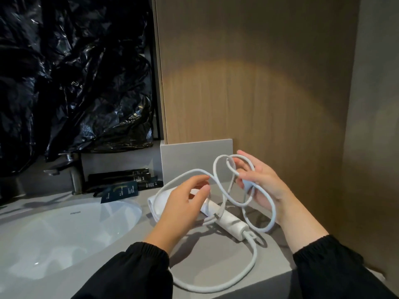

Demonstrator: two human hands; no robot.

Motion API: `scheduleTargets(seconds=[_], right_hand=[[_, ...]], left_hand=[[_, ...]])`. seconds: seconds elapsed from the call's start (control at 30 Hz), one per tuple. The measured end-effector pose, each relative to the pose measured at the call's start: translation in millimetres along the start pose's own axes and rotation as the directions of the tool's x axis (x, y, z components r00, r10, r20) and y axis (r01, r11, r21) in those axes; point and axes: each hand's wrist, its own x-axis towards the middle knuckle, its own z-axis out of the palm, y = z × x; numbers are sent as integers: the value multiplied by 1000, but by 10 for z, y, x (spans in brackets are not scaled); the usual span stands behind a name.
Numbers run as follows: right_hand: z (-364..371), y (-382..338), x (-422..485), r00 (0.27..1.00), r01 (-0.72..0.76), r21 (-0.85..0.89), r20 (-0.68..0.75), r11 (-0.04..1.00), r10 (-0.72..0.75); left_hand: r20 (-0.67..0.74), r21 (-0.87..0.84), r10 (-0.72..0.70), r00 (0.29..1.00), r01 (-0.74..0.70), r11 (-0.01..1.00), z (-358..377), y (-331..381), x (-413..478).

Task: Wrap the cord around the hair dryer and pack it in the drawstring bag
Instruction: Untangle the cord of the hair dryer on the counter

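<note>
The left hand [185, 203] hovers over the wide end of the hair dryer [228, 221]. Its fingers are loosely curved and apart, and I see nothing gripped in them. The dryer lies on its side on the counter [205, 253], near the back wall. Its cord [254, 255] runs out of the handle end in one big slack loop toward the front edge, then rises in tangled loops to the right hand [259, 182], which pinches them, fingers closed on the cord. No drawstring bag can be made out.

The step in hand seems to be sorting the cord out before wrapping. It would go best with the left hand pinning the dryer while the right shakes the crossed loops free. Then wind from the handle end outward in snug, even turns, without a sharp bend where the cord leaves the handle.

Crinkled, glossy black plastic sheeting [75, 72] hangs at far left above a brushed metal tap [75, 175] and a smooth white oval basin [64, 234]. Flat dark sachets [125, 180] lie behind the basin. The counter is matte grey, the dryer smooth white plastic, the cord round and rubbery, and the wall panel [259, 83] wood-grained.
</note>
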Motion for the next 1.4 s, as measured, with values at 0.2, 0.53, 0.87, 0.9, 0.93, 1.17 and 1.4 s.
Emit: scheduleTargets(seconds=[0.2, 0.53, 0.87, 0.9, 0.93, 1.17, 1.4], right_hand=[[116, 54, -22, 959, 16, -228, 277, 974, 49], [175, 73, -64, 940, -29, -329, 311, 944, 137], [191, 157, 12, 977, -107, -593, 84, 798, 194], [196, 154, 17, 979, -155, -613, 9, 775, 203], [194, 149, 20, 973, -203, -599, -39, 774, 225], [133, 129, 19, 983, -181, -536, -107, 824, 147], [108, -25, -3, 908, -198, 170, -339, 965, 246]], left_hand=[[-31, -200, -68, 997, 61, 978, -17, 92, 48], [29, -259, -338, 941, 333, 906, -19, 45, 91], [92, -368, -378, 921, 384, 847, -68, -3, 98], [81, -381, -381, 921, 382, 842, -82, -11, 103], [64, -404, -385, 921, 377, 834, -98, -21, 109], [-117, -564, -415, 902, 284, 775, -182, -28, 119], [-172, -520, -421, 891, 281, 806, -193, -61, 123]])
